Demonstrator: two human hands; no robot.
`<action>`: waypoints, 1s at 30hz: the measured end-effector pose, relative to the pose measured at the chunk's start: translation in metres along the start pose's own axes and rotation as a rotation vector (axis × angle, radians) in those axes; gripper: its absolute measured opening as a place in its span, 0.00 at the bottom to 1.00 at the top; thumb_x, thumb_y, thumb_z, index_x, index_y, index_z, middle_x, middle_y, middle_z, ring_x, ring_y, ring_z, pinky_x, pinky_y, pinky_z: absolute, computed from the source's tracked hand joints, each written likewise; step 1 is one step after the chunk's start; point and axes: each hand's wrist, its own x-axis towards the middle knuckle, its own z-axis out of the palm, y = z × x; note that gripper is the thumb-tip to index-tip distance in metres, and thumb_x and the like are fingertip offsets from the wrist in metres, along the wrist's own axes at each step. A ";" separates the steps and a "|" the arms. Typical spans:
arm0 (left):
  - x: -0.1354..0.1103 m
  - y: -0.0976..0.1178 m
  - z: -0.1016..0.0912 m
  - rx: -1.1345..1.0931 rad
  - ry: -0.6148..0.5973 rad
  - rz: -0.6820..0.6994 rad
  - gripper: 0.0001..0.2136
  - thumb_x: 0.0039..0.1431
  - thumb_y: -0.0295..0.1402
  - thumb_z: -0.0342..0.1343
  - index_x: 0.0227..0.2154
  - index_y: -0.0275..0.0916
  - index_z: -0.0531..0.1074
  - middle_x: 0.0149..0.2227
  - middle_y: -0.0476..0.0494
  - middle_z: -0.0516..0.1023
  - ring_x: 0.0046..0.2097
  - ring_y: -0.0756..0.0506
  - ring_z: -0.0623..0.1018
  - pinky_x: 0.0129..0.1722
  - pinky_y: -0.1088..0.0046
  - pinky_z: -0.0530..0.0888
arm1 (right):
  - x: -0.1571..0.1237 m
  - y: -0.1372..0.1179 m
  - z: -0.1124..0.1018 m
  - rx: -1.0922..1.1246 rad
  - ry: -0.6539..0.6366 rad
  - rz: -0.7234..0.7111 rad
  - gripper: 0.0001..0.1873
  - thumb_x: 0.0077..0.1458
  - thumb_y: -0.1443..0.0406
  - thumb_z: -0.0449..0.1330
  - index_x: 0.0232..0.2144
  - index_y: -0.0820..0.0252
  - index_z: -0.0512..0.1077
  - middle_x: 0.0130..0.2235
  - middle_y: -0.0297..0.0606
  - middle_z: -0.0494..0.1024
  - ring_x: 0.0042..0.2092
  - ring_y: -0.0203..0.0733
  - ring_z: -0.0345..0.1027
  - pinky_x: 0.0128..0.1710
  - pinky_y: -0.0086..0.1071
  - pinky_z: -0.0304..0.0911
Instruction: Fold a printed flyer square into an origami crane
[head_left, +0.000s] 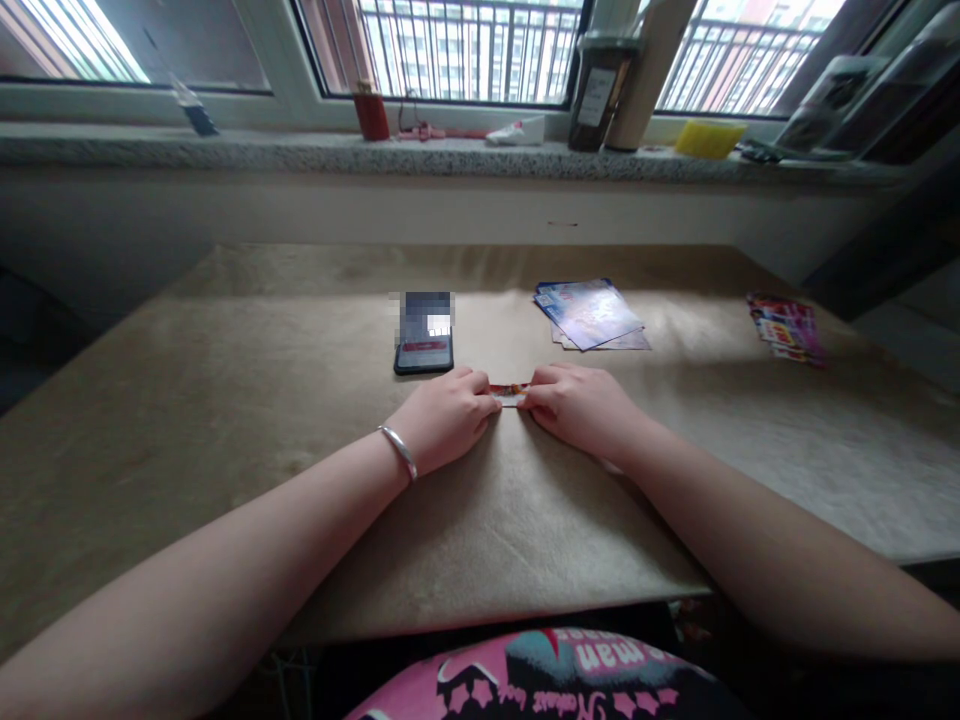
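Observation:
Between my two hands lies a narrow folded paper strip (510, 394), red and patterned along its far side and white along its near side. My left hand (454, 415), with a silver bangle at the wrist, pinches its left end. At the right end, my right hand (574, 400) has its fingers closed on the same strip. The fingers cover both ends, and the strip is low over the table or touching it. Just beyond my left hand lies a dark phone (424, 335), its screen partly pixelated.
A fanned stack of bluish printed sheets (592, 312) lies beyond my right hand. Colourful cards (786, 328) sit at the table's right side. Along the back, the windowsill (277, 155) holds a red cylinder (370, 115), a dark container (598, 95) and a yellow block (709, 139).

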 end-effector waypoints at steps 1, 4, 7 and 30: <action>0.000 0.000 0.000 -0.002 -0.003 0.002 0.10 0.58 0.26 0.50 0.34 0.37 0.77 0.35 0.41 0.73 0.39 0.45 0.71 0.41 0.68 0.72 | 0.000 0.000 -0.001 -0.004 -0.006 0.003 0.11 0.55 0.67 0.53 0.31 0.54 0.77 0.33 0.35 0.75 0.34 0.37 0.64 0.29 0.30 0.49; 0.000 -0.002 -0.002 -0.009 -0.014 0.024 0.11 0.59 0.26 0.49 0.34 0.37 0.77 0.35 0.41 0.73 0.38 0.45 0.72 0.41 0.68 0.72 | -0.002 0.000 -0.003 -0.017 -0.020 0.024 0.11 0.54 0.67 0.54 0.31 0.55 0.77 0.33 0.36 0.75 0.33 0.36 0.64 0.28 0.30 0.48; -0.001 -0.002 -0.002 -0.011 -0.017 0.043 0.11 0.59 0.25 0.48 0.35 0.37 0.77 0.37 0.41 0.74 0.38 0.46 0.72 0.41 0.69 0.73 | -0.002 0.001 -0.005 -0.028 -0.028 0.019 0.11 0.54 0.67 0.54 0.31 0.55 0.77 0.32 0.36 0.75 0.32 0.36 0.64 0.27 0.30 0.47; -0.002 -0.005 0.002 0.040 0.067 0.081 0.10 0.56 0.24 0.49 0.38 0.34 0.73 0.47 0.43 0.75 0.42 0.45 0.74 0.44 0.68 0.73 | -0.005 0.006 -0.012 0.019 -0.101 0.021 0.12 0.54 0.68 0.53 0.32 0.55 0.77 0.36 0.36 0.77 0.36 0.38 0.67 0.30 0.29 0.52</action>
